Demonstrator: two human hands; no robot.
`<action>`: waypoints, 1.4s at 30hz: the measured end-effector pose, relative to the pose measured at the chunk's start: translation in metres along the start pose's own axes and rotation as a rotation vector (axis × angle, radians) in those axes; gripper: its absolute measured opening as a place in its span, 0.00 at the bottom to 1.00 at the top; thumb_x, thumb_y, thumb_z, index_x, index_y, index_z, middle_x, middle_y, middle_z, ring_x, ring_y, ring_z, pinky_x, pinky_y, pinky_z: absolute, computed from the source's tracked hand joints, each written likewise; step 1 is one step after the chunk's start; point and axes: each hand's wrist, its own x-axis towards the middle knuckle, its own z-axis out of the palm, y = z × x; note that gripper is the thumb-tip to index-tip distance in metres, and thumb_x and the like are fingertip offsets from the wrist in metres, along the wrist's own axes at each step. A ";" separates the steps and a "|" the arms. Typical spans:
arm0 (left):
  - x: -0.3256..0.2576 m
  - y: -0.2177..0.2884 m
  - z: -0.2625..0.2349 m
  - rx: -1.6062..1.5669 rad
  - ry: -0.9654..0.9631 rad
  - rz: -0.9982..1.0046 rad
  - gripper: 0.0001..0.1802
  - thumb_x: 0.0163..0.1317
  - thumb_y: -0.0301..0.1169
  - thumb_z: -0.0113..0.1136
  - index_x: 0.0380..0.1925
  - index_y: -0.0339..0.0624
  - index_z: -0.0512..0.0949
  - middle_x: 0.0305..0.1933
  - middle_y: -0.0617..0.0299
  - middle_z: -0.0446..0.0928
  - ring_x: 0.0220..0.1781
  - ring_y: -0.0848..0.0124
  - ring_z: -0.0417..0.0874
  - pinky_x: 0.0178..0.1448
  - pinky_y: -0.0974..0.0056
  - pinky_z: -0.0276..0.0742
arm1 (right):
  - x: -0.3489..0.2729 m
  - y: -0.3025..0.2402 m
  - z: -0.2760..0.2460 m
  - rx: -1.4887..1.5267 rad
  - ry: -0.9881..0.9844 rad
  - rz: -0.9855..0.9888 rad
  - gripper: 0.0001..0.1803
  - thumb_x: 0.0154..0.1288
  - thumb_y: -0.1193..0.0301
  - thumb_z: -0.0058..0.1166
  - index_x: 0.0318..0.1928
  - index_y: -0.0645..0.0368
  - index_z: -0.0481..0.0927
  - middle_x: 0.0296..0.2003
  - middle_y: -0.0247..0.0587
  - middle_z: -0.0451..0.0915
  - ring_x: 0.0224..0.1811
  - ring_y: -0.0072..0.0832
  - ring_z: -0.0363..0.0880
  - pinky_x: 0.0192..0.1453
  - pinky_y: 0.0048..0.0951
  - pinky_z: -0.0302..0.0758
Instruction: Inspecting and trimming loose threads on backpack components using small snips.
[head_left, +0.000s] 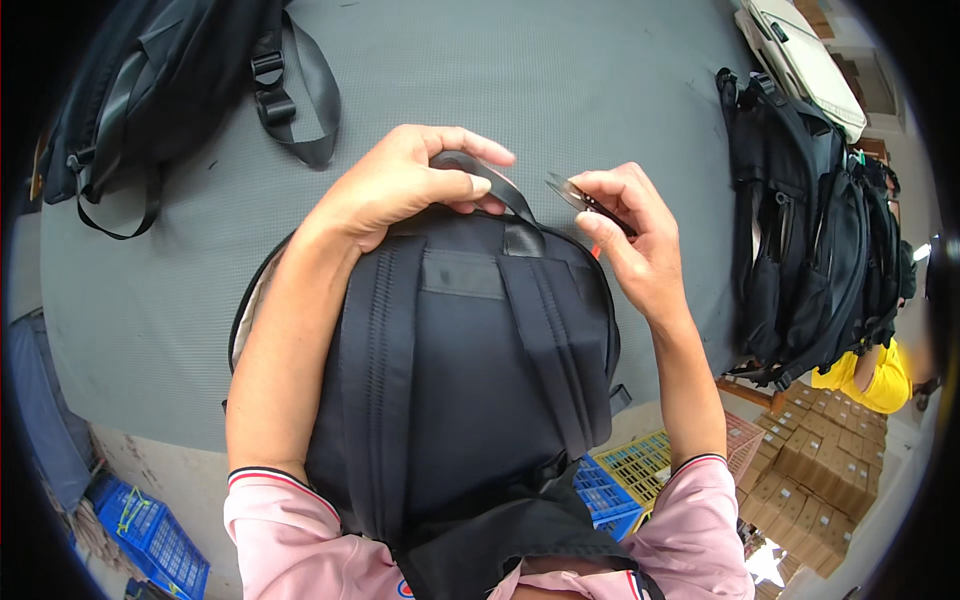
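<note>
A black backpack [460, 340] lies against me at the table's near edge, its two shoulder straps facing up. My left hand [415, 180] is closed on the webbing top handle [515, 200], pinching it between thumb and fingers above the bag's top seam. To the right, my right hand [635, 220] grips a pair of small thread snips [575, 195]. Their blades point left toward the handle and stand slightly apart, not touching it. A bit of orange-red [596, 251] shows beside the bag just under the right hand.
Another black bag [170, 100] with buckled straps lies at the far left of the grey table [480, 70]. Several black backpacks [800, 220] and a cream case [805, 65] line the right edge. Plastic crates [650, 465], stacked cartons [815, 450] and a person in yellow [880, 380] are beyond.
</note>
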 end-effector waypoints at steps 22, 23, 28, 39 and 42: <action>0.003 -0.011 0.002 0.047 0.003 0.016 0.18 0.60 0.44 0.62 0.28 0.39 0.75 0.24 0.62 0.78 0.27 0.77 0.81 0.31 0.76 0.72 | -0.005 -0.053 0.018 -0.413 -0.063 0.024 0.12 0.56 0.76 0.59 0.42 0.57 0.77 0.31 0.33 0.76 0.31 0.26 0.76 0.44 0.28 0.73; 0.003 -0.010 0.001 0.043 0.003 0.016 0.18 0.60 0.44 0.62 0.28 0.39 0.75 0.24 0.62 0.78 0.27 0.77 0.81 0.31 0.76 0.72 | -0.004 -0.054 0.015 -0.415 -0.066 0.026 0.12 0.56 0.76 0.59 0.42 0.57 0.77 0.31 0.33 0.76 0.31 0.26 0.76 0.44 0.28 0.73; 0.001 -0.008 0.004 0.073 0.027 0.023 0.18 0.60 0.43 0.63 0.28 0.38 0.75 0.22 0.61 0.78 0.26 0.78 0.80 0.31 0.77 0.73 | 0.002 -0.068 0.006 -0.851 -0.115 -0.311 0.17 0.48 0.75 0.63 0.41 0.53 0.78 0.32 0.33 0.74 0.30 0.32 0.75 0.36 0.31 0.71; 0.002 -0.010 0.003 0.035 0.020 0.057 0.17 0.59 0.41 0.64 0.30 0.37 0.76 0.24 0.63 0.77 0.25 0.78 0.81 0.30 0.76 0.73 | 0.014 -0.085 0.004 -1.090 -0.284 -0.503 0.16 0.49 0.74 0.62 0.43 0.53 0.80 0.32 0.32 0.76 0.29 0.29 0.74 0.31 0.30 0.66; 0.002 -0.010 0.003 0.029 0.018 0.063 0.17 0.59 0.41 0.65 0.31 0.37 0.76 0.24 0.63 0.77 0.25 0.78 0.80 0.31 0.77 0.73 | 0.019 -0.087 0.006 -1.082 -0.295 -0.579 0.12 0.49 0.78 0.55 0.36 0.52 0.79 0.28 0.31 0.72 0.28 0.26 0.74 0.30 0.28 0.66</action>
